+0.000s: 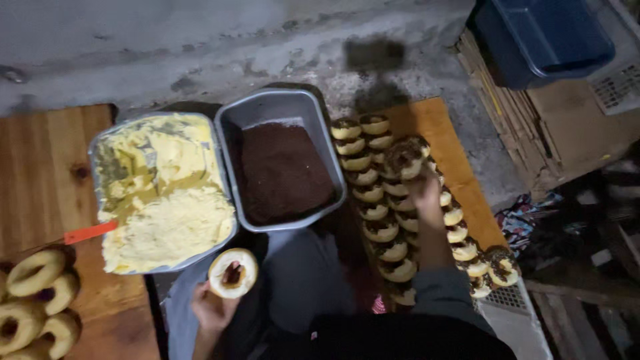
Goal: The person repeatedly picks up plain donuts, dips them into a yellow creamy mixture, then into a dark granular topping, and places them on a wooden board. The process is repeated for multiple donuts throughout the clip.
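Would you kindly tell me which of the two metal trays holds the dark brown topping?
The right-hand tray, beside the doughnut rows; the left tray holds pale yellow cream.

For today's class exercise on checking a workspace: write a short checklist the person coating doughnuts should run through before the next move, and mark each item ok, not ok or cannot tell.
1. Left hand has a firm hold on the cream-topped doughnut: ok.
2. Right hand has the sprinkled doughnut over the rows of finished doughnuts: ok.
3. Sprinkle tray has enough chocolate sprinkles: ok.
4. Cream tray is stocked, red-handled spreader within reach: ok.
5. Plain doughnuts waiting on the wooden board: ok.
6. Free space on the orange board for more doughnuts: cannot tell.
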